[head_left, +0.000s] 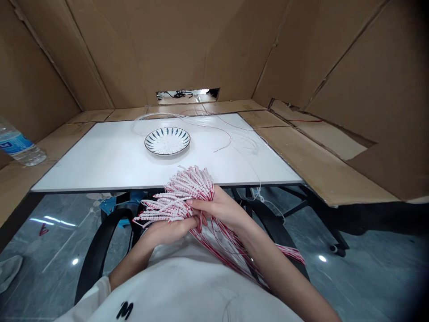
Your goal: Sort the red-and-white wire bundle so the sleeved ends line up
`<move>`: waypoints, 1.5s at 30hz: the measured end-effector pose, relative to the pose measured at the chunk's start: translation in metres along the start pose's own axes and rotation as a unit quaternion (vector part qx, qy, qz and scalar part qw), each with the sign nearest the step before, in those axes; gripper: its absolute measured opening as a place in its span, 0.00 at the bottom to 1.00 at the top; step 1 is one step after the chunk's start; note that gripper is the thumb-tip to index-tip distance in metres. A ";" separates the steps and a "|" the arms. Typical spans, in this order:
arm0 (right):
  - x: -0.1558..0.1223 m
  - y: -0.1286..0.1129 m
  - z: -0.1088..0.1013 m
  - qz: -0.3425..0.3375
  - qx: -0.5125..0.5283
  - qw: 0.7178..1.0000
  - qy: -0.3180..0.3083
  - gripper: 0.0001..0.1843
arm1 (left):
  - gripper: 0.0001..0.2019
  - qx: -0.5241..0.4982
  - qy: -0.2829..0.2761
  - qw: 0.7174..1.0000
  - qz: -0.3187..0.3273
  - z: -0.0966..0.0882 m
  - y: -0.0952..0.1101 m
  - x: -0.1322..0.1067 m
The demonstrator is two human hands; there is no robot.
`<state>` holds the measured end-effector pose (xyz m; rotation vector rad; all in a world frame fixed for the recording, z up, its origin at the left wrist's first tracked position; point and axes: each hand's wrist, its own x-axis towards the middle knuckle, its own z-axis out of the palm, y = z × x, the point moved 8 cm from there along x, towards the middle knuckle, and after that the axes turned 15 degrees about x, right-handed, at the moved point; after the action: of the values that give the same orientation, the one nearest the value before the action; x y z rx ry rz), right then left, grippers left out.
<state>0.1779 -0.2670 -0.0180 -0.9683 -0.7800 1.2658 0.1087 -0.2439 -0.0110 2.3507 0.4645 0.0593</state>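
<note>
A thick bundle of red-and-white twisted wires (182, 197) fans out above the table's front edge, with its loose strands trailing down across my lap. My right hand (214, 210) grips the bundle from above, and my left hand (170, 228) holds it from below. A white plate with a blue-green leaf pattern (167, 141) sits on the white table (100, 165), beyond both hands. Thin loose wires (208, 126) lie on the table's far side.
A plastic water bottle (18, 144) lies on cardboard at the left. Cardboard sheets (321, 152) line the sides and back around the table. A black chair frame (100, 250) curves around me, above a grey, glossy floor (368, 264).
</note>
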 end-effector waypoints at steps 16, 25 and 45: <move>-0.001 -0.001 -0.001 -0.003 0.026 1.000 0.016 0.15 | 0.13 -0.112 0.036 0.993 -0.020 0.006 -0.022 0.001; 0.002 0.000 -0.006 -0.003 0.026 0.999 0.045 0.14 | 0.14 -0.105 -0.017 0.994 0.007 0.015 -0.023 -0.001; 0.001 -0.010 0.000 -0.029 -0.015 0.999 0.038 0.15 | 0.13 -0.131 0.010 0.988 -0.077 0.012 -0.033 -0.001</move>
<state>0.1820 -0.2667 -0.0093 -1.0057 -0.7652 1.1645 0.1001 -0.2302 -0.0417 2.0534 0.6074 0.0667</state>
